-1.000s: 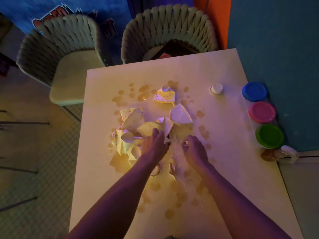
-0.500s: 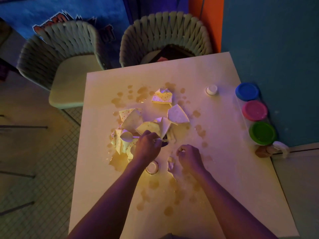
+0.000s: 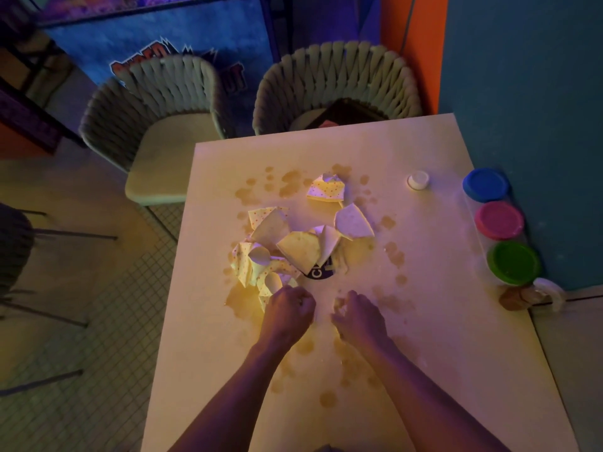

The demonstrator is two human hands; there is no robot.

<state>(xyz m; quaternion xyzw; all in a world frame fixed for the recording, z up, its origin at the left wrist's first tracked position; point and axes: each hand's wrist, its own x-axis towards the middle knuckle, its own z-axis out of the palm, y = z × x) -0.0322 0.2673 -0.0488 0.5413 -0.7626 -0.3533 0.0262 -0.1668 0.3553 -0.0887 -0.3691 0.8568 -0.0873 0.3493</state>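
Several broken pieces of a dotted ceramic cup (image 3: 295, 249) lie in a heap mid-table, in a yellowish spill. One dotted shard (image 3: 326, 190) lies apart at the far side. A dark round disc with a white letter (image 3: 319, 273) shows at the heap's near edge. My left hand (image 3: 288, 313) is curled into a fist at the heap's near side, and whatever it holds is mostly hidden. To its right, my right hand (image 3: 357, 318) pinches a small pale fragment (image 3: 339, 303) at its fingertips, just above the table.
The white table (image 3: 440, 337) carries many spill spots and a puddle (image 3: 241, 301). A small white cap (image 3: 418, 180) sits far right. Blue (image 3: 486, 185), pink (image 3: 499, 220) and green (image 3: 514, 262) lidded tubs line the right edge. Two woven chairs (image 3: 169, 125) stand beyond.
Both hands have drawn back from the heap toward me. The left hand left the large shards and now covers the spot where a ring-shaped piece lay. The dark disc is uncovered.
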